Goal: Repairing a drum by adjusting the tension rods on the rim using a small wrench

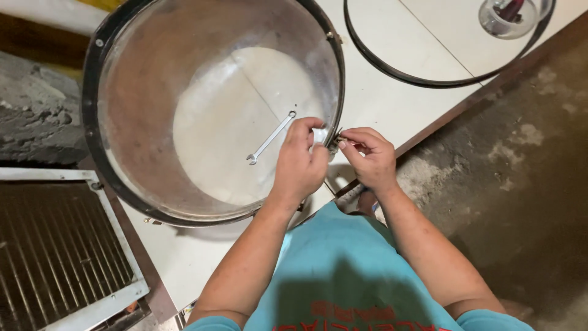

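A big round metal drum (147, 73) with a dark rim stands open on the white floor, and I look down into it. A silver wrench (269, 138) lies on the floor inside it. My left hand (300, 162) reaches over the rim's near right side and pinches a small white piece (319, 135) inside the wall. My right hand (367, 156) is outside the rim, fingertips pinched on a small fastener (338, 138) at the rim, facing the left hand.
A loose dark hoop (429, 79) lies on the white tiles at upper right, with a clear cup (505, 15) holding small items inside it. A metal grille panel (55, 251) lies at lower left. Rough grey concrete (520, 153) runs along the right.
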